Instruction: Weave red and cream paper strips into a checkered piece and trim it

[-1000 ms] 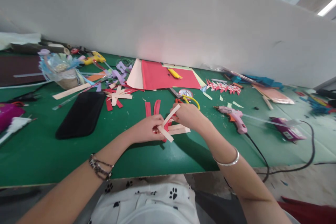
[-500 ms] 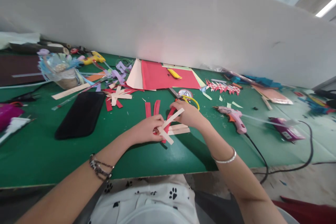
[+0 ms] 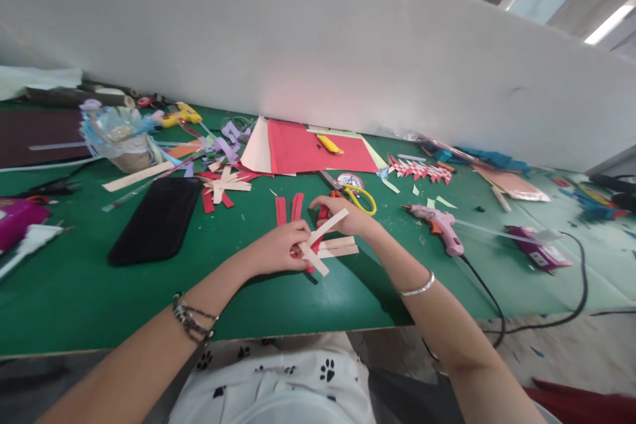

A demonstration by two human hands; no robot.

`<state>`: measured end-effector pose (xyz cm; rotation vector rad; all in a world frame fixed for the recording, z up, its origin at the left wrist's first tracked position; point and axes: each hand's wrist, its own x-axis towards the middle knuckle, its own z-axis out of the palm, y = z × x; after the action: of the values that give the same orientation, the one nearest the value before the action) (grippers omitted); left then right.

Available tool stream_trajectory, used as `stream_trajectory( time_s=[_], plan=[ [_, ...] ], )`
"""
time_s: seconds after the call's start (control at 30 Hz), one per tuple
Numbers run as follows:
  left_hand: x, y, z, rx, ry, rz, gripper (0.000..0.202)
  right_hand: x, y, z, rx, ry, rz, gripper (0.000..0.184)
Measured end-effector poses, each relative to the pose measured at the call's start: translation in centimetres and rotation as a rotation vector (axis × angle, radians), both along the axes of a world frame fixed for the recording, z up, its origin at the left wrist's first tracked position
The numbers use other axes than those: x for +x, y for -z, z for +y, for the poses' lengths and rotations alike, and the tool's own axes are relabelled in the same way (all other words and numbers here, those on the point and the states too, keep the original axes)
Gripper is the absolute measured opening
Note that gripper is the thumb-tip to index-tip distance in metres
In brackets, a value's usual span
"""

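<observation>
Above the green table, my left hand (image 3: 282, 248) is closed on crossed cream paper strips (image 3: 328, 226), pinching them where they overlap. A red paper strip (image 3: 317, 246) runs through the same crossing. My right hand (image 3: 345, 217) curls its fingers round the upper end of that red strip. Two cream strips (image 3: 340, 246) stick out to the right beneath my right wrist. Just beyond my left hand lie loose folded red strips (image 3: 281, 211). Yellow-handled scissors (image 3: 366, 200) rest just past my right hand.
A pink glue gun (image 3: 444, 225) with a cord lies to the right. At left are a black phone-shaped slab (image 3: 155, 222) and a pile of cream and red strips (image 3: 226, 184). Red paper (image 3: 303, 152) lies at the back, near a woven red-and-white band (image 3: 420, 171).
My right fingers have shifted slightly left and bent the upper end of the red strip over. My left hand keeps its hold on the crossed strips. The view has tilted slightly.
</observation>
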<state>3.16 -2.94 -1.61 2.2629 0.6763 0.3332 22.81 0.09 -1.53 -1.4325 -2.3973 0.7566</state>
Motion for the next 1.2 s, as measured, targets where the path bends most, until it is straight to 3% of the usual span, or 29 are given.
stream_trajectory(
  time_s=[0.13,0.3,0.53,0.7,0.8,0.97,1.2],
  plan=[
    [0.0,0.1,0.0,-0.001,-0.009,-0.003,0.016,-0.2,0.1,0.3,-0.029,0.007,0.127,0.025],
    [-0.1,0.4,-0.1,-0.017,-0.063,-0.024,0.016,-1.0,1.0,1.0,-0.174,0.071,0.406,0.032],
    [-0.3,0.4,-0.3,0.007,-0.052,-0.026,0.025,-1.7,2.6,1.9,-0.126,0.135,0.403,0.027],
    [-0.3,1.0,-0.1,0.060,-0.038,-0.032,0.026,-1.8,2.5,1.7,-0.083,0.164,0.402,0.028],
    [-0.3,1.3,-0.1,0.110,-0.041,-0.025,0.039,-2.0,2.4,1.6,-0.051,0.192,0.408,0.031],
    [-0.4,0.8,-0.3,0.072,-0.067,-0.012,0.060,-2.3,2.5,1.6,-0.010,0.234,0.412,0.031],
    [-0.5,0.6,-0.2,0.047,-0.048,-0.038,0.067,-2.8,2.2,1.7,0.004,0.246,0.417,0.031]
  ],
)
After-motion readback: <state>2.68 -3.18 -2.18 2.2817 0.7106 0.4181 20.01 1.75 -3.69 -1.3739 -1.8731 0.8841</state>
